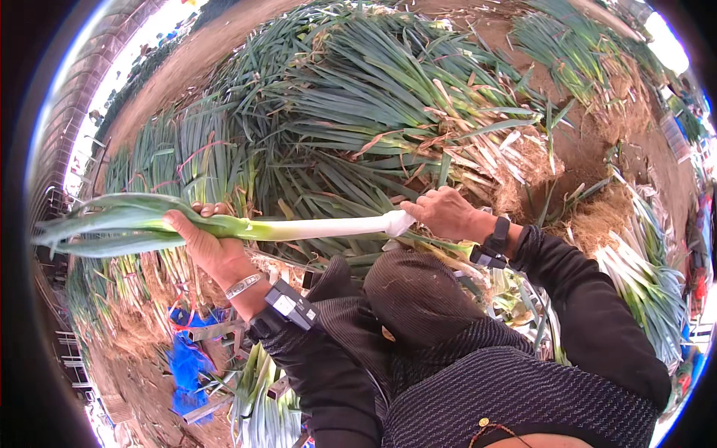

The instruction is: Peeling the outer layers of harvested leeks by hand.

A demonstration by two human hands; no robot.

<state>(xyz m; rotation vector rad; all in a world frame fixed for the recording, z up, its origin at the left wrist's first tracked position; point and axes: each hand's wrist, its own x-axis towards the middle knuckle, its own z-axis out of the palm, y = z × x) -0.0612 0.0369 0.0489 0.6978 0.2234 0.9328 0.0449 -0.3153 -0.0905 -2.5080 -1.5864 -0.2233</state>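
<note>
A long leek (321, 229) lies level across the front of me, its green leaves to the left and its smooth white shaft to the right. My left hand (213, 248) is closed around it where the leaves meet the shaft. At the whitish bulb end, the bent fingers of my right hand (447, 213) press against the tip. Whether they pinch the leek itself or a peeled bit of it is hard to make out. Beyond both hands spreads a big heap of untrimmed leeks (358, 82), with brown roots and dry outer leaves.
Upright tied leek bundles (202, 160) stand at the left. White-stemmed leeks (635, 276) lie at the right, and more leeks (261, 407) lie below my left forearm. Blue plastic (188, 366) rests beside wooden slats at the lower left. My knees are bent just beneath the leek.
</note>
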